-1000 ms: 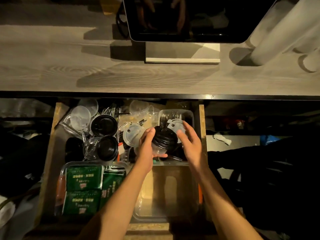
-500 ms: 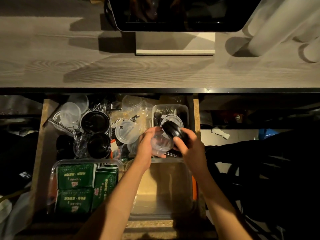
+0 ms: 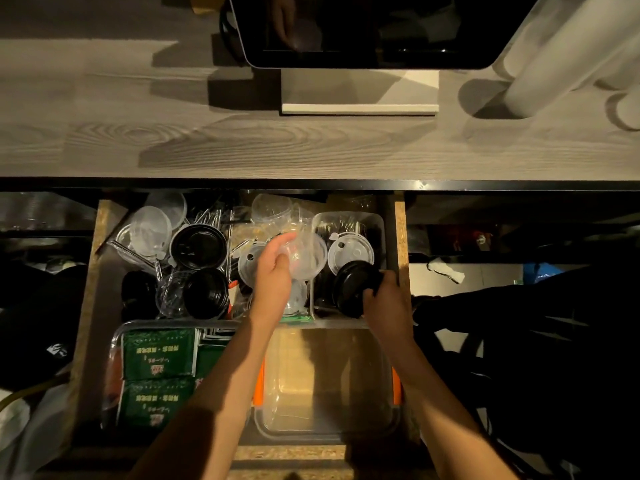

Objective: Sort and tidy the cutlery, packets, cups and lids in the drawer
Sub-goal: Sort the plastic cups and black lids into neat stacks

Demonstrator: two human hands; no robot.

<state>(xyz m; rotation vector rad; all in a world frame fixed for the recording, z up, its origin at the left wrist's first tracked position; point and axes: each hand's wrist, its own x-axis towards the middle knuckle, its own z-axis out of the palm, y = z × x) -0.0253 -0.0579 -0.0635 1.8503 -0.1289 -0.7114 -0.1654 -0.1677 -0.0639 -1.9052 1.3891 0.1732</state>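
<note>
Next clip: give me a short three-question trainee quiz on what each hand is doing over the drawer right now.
1. True or false: the left hand holds a clear cup.
2. What does the right hand grip? A) green packets B) a stack of black lids C) a fork
3. Fill in: the green packets lie in a clear tray at the drawer's near ____ corner.

Key: 1 true. 2 B, the black lids. 3 left.

Café counter: takeaway lids (image 3: pixel 350 251), till screen (image 3: pixel 367 29).
</note>
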